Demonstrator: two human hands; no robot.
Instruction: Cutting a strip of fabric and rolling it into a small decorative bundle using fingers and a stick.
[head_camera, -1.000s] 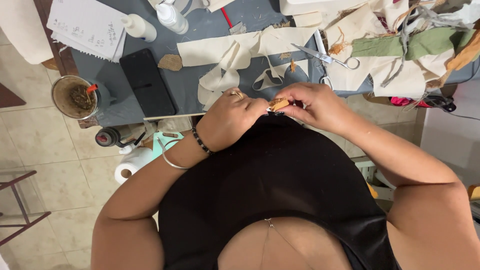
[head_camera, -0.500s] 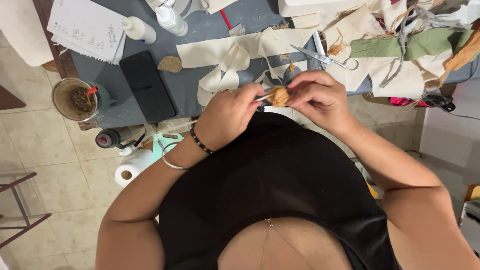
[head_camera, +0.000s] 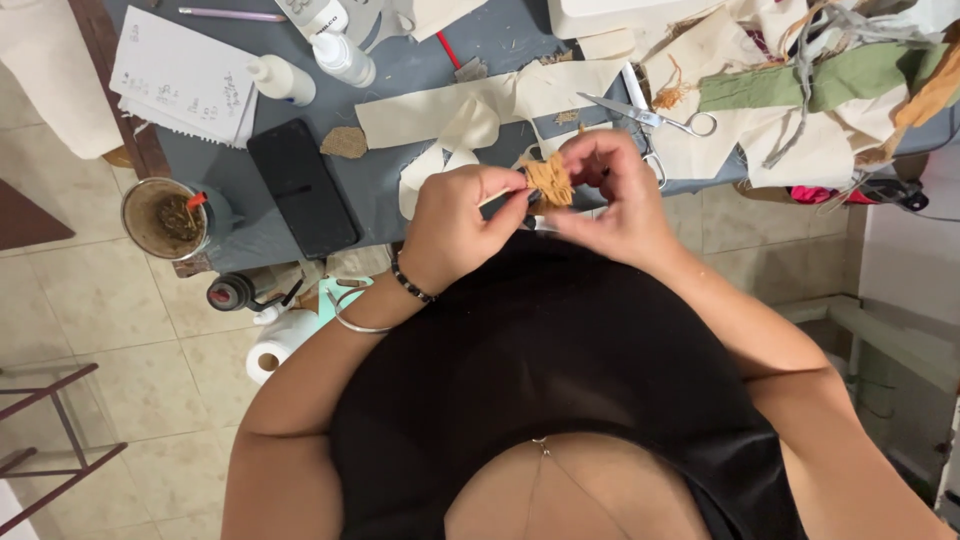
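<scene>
Small tan frayed fabric scrap (head_camera: 549, 182) held above near edge of grey worktop (head_camera: 400, 180), between both hands. Left hand (head_camera: 455, 222) fingers pinching scrap's left side, along with a thin pale stick. Right hand (head_camera: 610, 195) fingers curled, pinching right side. Scissors (head_camera: 640, 115) lying just beyond, on cream cloth strips (head_camera: 480, 110). Black phone (head_camera: 302, 200) to left. Risk: loose weave likely to fray further under pulling; grip slip would drop scrap off worktop edge to floor.
</scene>
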